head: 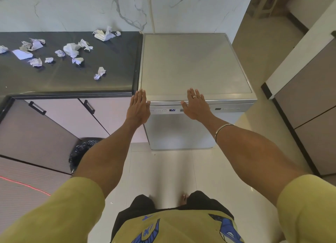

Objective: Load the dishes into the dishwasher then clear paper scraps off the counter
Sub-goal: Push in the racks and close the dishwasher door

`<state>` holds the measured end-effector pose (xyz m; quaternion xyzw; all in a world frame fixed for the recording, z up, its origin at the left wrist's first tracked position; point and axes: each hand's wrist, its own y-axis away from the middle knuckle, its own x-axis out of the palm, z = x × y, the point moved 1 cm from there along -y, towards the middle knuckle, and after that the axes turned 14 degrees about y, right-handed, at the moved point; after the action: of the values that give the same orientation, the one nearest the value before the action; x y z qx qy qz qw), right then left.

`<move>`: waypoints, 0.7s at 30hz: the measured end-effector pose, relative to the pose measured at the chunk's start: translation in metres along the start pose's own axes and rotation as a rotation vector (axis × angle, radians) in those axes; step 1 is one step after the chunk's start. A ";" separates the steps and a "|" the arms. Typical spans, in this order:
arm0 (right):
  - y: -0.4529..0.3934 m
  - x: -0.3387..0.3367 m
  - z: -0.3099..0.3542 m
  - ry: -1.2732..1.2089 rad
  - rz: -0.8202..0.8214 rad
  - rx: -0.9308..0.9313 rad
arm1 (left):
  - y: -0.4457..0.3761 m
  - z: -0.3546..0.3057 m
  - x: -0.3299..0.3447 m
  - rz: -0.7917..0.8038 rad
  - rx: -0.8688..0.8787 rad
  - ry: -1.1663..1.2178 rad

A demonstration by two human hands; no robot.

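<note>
While both arms reach forward, the left hand (138, 107) lies flat with straight fingers at the front left corner of the dishwasher (194, 64), and the right hand (196, 106), fingers spread and a ring on one of them, presses flat over the front edge above the control panel (172, 110), where a small display glows blue. Door closed, so nothing of its racks or any dishes shows. Left of the machine, touching it, the dark worktop (112, 61) carries the crumpled paper scraps (71, 50), scattered well apart from both hands. Down by the cabinet doors stands a bin lined with a black bag (82, 150); its contents are hidden behind the left forearm.
</note>
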<state>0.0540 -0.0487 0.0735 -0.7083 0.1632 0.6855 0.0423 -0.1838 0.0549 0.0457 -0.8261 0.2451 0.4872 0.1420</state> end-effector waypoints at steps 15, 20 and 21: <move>0.005 -0.024 -0.007 -0.012 0.024 0.004 | 0.004 -0.023 -0.023 0.052 -0.035 0.022; 0.003 -0.040 -0.006 -0.018 0.022 -0.006 | 0.004 -0.034 -0.037 0.048 -0.049 0.019; 0.001 -0.043 -0.006 -0.017 0.018 -0.010 | 0.003 -0.036 -0.039 0.046 -0.044 0.015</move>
<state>0.0589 -0.0439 0.1160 -0.7012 0.1658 0.6926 0.0340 -0.1743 0.0456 0.0974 -0.8269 0.2541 0.4893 0.1107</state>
